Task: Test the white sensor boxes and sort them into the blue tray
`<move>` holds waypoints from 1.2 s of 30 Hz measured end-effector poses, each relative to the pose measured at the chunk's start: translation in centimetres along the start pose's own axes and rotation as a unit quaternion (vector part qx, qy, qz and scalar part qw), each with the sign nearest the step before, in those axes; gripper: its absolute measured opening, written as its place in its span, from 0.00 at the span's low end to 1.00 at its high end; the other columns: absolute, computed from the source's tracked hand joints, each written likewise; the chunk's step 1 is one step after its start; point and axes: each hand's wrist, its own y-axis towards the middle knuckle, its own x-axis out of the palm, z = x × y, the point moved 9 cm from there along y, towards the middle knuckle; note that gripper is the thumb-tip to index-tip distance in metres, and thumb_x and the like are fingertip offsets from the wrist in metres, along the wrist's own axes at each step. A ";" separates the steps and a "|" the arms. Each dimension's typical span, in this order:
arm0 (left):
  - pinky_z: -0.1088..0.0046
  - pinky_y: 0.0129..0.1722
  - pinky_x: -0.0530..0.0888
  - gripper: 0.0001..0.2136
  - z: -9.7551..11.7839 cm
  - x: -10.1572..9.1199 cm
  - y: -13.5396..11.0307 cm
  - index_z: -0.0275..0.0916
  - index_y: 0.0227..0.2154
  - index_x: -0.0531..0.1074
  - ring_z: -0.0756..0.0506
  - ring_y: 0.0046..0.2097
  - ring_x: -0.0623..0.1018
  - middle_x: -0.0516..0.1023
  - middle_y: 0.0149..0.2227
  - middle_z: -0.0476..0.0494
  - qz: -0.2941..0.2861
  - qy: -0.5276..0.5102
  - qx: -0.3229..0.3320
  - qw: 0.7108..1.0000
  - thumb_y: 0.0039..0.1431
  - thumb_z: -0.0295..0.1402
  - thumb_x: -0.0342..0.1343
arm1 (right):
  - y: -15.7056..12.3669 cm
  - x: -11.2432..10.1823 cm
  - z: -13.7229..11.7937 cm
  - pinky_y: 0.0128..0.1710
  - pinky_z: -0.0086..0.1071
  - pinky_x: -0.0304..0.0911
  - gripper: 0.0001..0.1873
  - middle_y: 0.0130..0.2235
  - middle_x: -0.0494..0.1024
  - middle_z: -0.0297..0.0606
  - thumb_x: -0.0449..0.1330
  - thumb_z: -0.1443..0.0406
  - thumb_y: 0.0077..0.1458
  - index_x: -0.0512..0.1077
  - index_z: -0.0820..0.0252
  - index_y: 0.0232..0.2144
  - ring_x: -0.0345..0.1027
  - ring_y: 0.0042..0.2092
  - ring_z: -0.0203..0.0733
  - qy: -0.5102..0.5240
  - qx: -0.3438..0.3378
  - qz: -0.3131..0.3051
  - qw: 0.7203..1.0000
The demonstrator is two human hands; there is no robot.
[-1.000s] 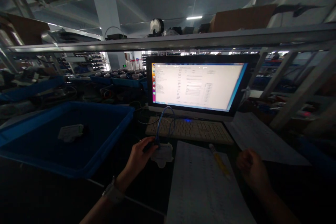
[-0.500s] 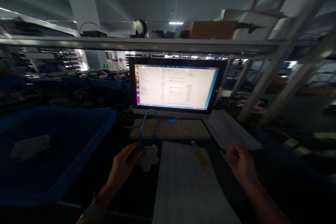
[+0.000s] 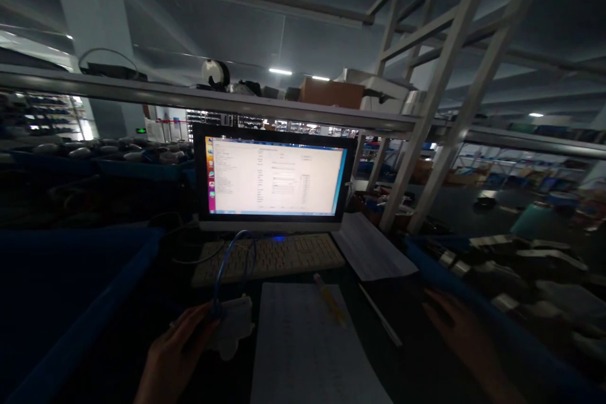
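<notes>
Rightward, parts-filled blue tray (image 3: 428,260); white device (image 3: 231,328) in left hand (image 3: 175,356)

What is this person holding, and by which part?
The left hand grips a small white device by its left end, beside the blue cable. The right hand holds nothing.

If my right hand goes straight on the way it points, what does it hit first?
Your right hand likely meets the loose paper sheet beside the keyboard first; depth is unclear.
</notes>
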 end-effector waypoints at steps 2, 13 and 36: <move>0.80 0.32 0.78 0.10 0.1 0.0 0.1 0.45 0.39 0.74 0.49 0.32 0.82 0.82 0.35 0.51 -0.001 -0.003 -0.003 1.000 0.60 0.42 0.52 | -0.3 0.9 0.7 0.49 0.48 0.66 0.27 0.50 0.75 0.44 0.51 0.46 0.52 0.73 0.54 0.45 0.70 0.50 0.53 0.004 0.016 -0.026 1.000; 0.80 0.31 0.78 0.09 0.5 0.0 0.3 0.44 0.40 0.74 0.49 0.33 0.82 0.82 0.36 0.50 -0.004 -0.020 -0.010 1.000 0.60 0.39 0.52 | -0.3 2.1 1.6 0.46 0.48 0.69 0.27 0.53 0.73 0.46 0.52 0.48 0.49 0.73 0.52 0.46 0.71 0.49 0.54 0.033 0.045 -0.090 0.994; 0.80 0.31 0.78 0.10 0.6 -0.1 0.3 0.45 0.41 0.74 0.49 0.33 0.82 0.82 0.36 0.50 -0.006 -0.024 -0.014 1.000 0.60 0.38 0.53 | -0.3 3.1 2.8 0.48 0.50 0.67 0.27 0.51 0.74 0.45 0.52 0.47 0.48 0.73 0.53 0.45 0.70 0.50 0.56 0.044 0.024 -0.076 0.996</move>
